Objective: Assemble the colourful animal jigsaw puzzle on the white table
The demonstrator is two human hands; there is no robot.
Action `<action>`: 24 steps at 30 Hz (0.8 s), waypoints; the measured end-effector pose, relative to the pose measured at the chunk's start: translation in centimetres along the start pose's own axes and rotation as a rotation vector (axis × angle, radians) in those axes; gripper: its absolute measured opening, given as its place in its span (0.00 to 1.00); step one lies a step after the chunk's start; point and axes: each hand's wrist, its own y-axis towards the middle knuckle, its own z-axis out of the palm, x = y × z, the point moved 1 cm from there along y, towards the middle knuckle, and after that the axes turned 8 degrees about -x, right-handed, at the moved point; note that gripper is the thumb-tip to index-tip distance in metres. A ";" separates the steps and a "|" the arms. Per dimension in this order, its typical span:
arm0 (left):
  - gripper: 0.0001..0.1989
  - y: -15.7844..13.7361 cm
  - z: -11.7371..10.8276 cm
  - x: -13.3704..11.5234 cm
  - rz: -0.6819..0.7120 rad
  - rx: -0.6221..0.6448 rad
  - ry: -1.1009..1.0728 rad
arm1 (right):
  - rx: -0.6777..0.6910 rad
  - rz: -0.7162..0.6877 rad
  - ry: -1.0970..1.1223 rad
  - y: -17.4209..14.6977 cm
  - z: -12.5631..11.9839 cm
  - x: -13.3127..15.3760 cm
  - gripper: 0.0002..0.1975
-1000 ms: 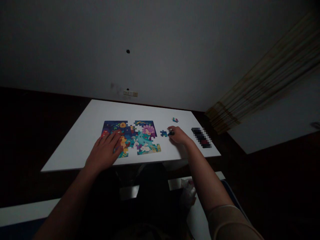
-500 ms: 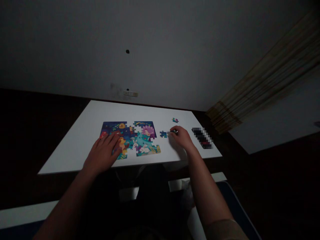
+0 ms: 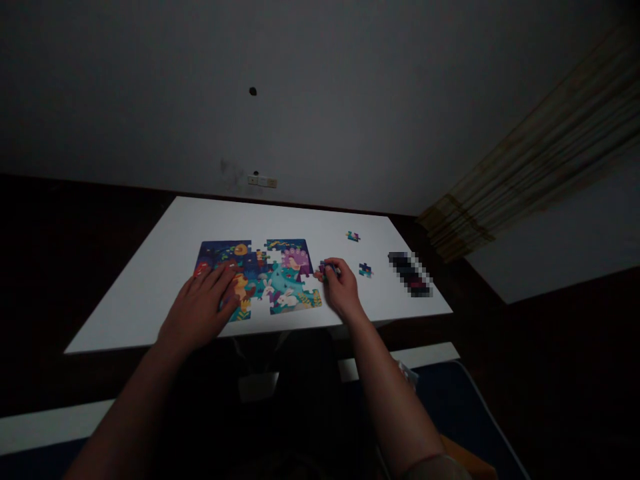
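Observation:
A partly joined jigsaw puzzle (image 3: 290,277) with a colourful animal scene lies on the white table. My left hand (image 3: 205,300) rests flat on the puzzle's left part, its fingers stretched out and covering some of the picture. Beside the right edge of the puzzle, my right hand (image 3: 341,287) is closed on a purple and blue puzzle piece (image 3: 323,268), which the fingers partly hide. A loose dark blue puzzle piece (image 3: 365,270) lies to the right of that hand. Farther back is another loose puzzle piece (image 3: 353,236), multicoloured.
Near the right end of the white table (image 3: 130,293) lies a dark object (image 3: 410,273), blurred by pixels. A wall with a socket strip (image 3: 262,181) stands behind, and a curtain (image 3: 500,180) hangs at the right. Below the table is a dark blue seat (image 3: 450,393).
My right hand has moved left to the puzzle's right edge, now with a piece in its fingers. A loose piece shows where that hand was. My left hand stays on the puzzle.

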 end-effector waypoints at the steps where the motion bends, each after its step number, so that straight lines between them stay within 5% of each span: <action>1: 0.39 0.0 -0.1 -0.1 -0.001 0.003 0.004 | -0.030 0.002 -0.005 0.0 -0.1 0.0 0.15; 10: 0.35 -0.1 -0.6 -0.7 -0.012 0.009 0.002 | 0.066 -0.050 -0.135 -1.0 0.1 0.8 0.17; 24: 0.36 0.0 -0.9 -1.1 -0.013 0.004 -0.009 | 0.155 -0.332 -0.440 -1.1 0.0 2.0 0.15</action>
